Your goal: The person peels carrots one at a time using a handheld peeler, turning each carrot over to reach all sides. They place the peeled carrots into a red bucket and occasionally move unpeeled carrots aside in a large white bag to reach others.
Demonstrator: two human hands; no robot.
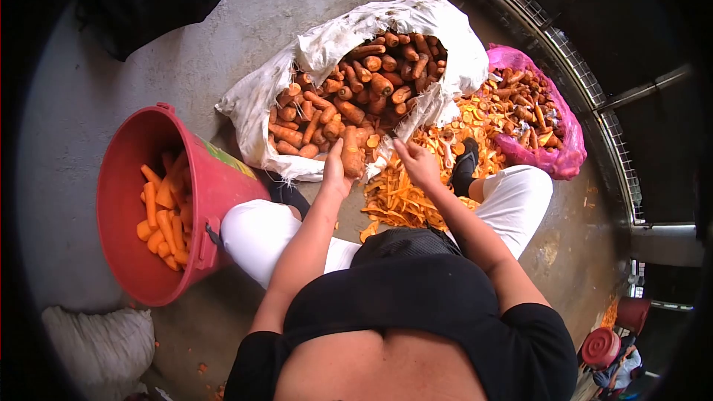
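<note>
1. L hand: closed round an unpeeled carrot, fingers wrapped on its lower part. Carrot stands roughly upright, thick end up.
2. R hand: fingers curled, just right of the carrot and not touching it. Whether it grips anything can't be told; the palm side is hidden.
3. Held carrot: brownish-orange, dull skin w/ dirt, stubby. It sits in front of the sack's mouth, above the gap between the knees.
4. White sack: lies open on the concrete floor, top rolled back, full of unpeeled carrots of the same dirty colour.
5. Peel pile: bright orange strips heaped on the floor under and beyond the R hand, next to a black shoe.
6. Red bucket: at the person's left, tilted, touching the left knee in white trousers. Peeled carrots inside, clean bright orange.
7. Pink bag: far right, open, holds carrots & scraps.
8. Another white sack at lower left.
</note>
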